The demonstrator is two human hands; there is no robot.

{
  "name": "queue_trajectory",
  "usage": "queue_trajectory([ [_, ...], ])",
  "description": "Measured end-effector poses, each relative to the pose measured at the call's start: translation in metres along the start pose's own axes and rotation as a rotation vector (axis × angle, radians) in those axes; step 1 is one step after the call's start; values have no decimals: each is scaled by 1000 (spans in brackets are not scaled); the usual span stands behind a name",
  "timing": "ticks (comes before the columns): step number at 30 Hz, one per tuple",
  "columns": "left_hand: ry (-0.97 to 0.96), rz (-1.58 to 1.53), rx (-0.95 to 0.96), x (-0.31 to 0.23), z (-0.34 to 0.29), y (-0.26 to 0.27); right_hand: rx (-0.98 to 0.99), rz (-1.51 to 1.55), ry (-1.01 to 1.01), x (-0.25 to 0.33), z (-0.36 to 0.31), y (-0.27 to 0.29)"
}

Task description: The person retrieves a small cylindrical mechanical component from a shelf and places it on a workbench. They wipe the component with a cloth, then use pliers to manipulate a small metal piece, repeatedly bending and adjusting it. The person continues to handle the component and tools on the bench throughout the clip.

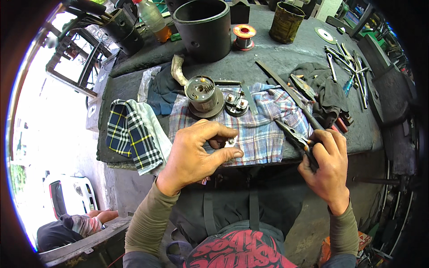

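My left hand [196,154] pinches a small metal part [230,142] between thumb and fingers, just above the plaid cloth [263,129] at the bench's front edge. My right hand [328,165] grips the handles of dark needle-nose pliers [292,134], whose jaws point up-left over the cloth, a short way right of the small part. Beyond my left hand a round metal motor housing [203,96] stands on the cloth, with a small terminal piece [237,103] beside it.
The dark workbench [268,58] carries a large black cylinder [203,29], a copper wire spool [244,35], a rusty can [286,21], a plastic bottle [152,18], wrenches and screwdrivers [348,62], dark rags [326,89] and a checked cloth [129,134]. A person [76,228] crouches lower left.
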State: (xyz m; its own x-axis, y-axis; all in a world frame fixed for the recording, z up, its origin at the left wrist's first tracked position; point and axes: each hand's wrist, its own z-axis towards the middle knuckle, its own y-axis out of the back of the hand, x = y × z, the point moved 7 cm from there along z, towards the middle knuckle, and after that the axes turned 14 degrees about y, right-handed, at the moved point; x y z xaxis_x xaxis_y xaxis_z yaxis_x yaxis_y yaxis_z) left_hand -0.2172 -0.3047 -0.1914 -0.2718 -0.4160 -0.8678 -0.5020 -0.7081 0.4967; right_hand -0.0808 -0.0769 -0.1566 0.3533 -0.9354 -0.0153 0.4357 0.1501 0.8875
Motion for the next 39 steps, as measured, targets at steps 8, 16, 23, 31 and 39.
queue_trajectory([
  [8, 24, -43, 101, 8, 6, 0, -144, 452, -269, -15, -8, 11],
  [16, 153, -210, 107, 16, 2, 0, 137, 372, -19, 30, 17, -19],
  [23, 201, -237, 193, 14, 9, -2, 173, 145, 120, 35, 29, -25],
  [31, 388, -376, 233, 17, 10, 0, 187, 59, 179, 35, 37, -32],
  [39, 480, -325, 214, 23, 11, -2, 236, 20, 214, 38, 45, -36],
])
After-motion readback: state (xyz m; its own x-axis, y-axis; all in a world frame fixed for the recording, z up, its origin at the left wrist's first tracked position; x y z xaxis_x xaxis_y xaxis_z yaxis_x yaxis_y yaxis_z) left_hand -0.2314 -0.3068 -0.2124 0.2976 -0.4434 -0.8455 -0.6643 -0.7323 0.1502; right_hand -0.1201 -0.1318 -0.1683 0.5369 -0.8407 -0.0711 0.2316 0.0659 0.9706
